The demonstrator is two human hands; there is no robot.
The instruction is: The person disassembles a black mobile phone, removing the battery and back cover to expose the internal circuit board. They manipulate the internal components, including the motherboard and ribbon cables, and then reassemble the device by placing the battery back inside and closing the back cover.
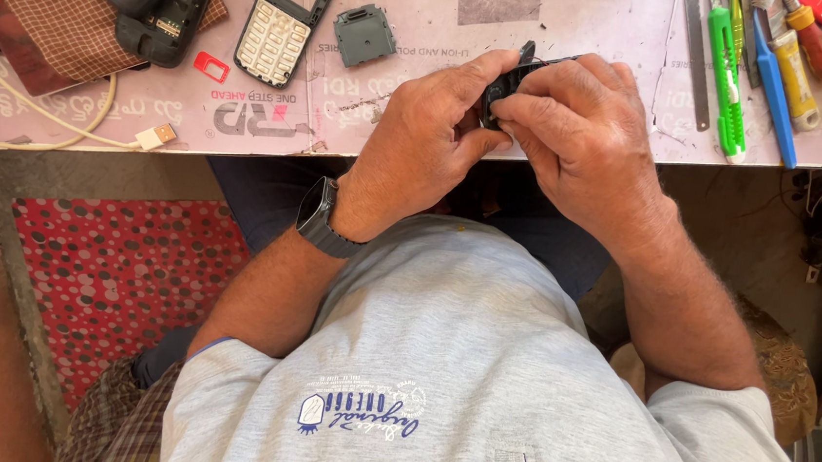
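Pink bench edge: left hand and right hand, both curled, pinching small black phone part; long axis indistinct.

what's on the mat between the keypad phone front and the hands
In the head view, a small grey square part lies between the keypad phone front and the hands.

Keypad phone on bench, L of hands; tools R (by edge)
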